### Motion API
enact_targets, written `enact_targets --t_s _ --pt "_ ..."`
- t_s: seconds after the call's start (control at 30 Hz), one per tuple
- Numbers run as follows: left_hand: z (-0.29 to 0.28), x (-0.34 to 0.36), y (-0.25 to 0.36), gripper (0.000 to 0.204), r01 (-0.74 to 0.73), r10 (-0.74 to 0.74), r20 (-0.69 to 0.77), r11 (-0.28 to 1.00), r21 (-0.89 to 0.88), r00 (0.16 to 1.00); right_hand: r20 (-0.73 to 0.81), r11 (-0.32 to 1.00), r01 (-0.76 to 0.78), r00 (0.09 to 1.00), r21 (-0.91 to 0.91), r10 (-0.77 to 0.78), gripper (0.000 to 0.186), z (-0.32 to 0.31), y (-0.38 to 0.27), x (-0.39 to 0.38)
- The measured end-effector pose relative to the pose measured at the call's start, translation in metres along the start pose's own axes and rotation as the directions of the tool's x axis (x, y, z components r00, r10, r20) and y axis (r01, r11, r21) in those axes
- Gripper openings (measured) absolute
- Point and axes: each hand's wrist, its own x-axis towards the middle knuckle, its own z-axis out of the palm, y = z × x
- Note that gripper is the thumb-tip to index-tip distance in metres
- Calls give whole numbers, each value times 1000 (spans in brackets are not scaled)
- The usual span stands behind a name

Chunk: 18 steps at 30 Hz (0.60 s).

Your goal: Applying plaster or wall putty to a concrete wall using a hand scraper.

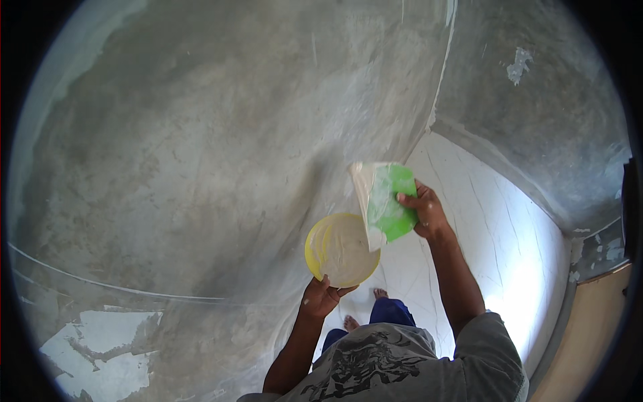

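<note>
My left hand (pixel 321 298) grips a round yellow bowl (pixel 338 261) from below; a beige, creamy paste is smeared across its inside. My right hand (pixel 425 211) is closed on a wide green plastic scraper (pixel 395 204), thumb on its face and fingers partly hidden behind it. Pale paste covers the scraper's left edge and part of its face. The scraper is held just above the bowl's right side, overlapping it in view.
A grey, mottled plastered wall (pixel 187 134) with white patches fills the left. Another grey wall (pixel 529 120) meets it in a corner at upper right. My bare feet stand on a white veined tile floor (pixel 482 214). A light wooden panel (pixel 586 328) is at lower right.
</note>
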Motion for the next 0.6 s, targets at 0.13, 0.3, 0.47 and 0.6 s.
enact_targets --t_s 0.13,0.3,0.47,0.6 --pt "7 5 2 63 -34 35 -8 998 45 999 -29 989 144 989 15 -143 40 0 -60 58" --pt "18 -1 -9 68 -75 78 -33 993 90 996 -60 891 453 889 -33 -455 37 5 -154 133" --pt "25 -10 -27 76 -117 125 -125 991 67 984 29 247 569 431 -784 -902 29 -1 -182 211" --pt "39 -9 -42 74 -201 202 -175 979 27 963 298 -160 304 489 -939 -820 36 51 -110 240"
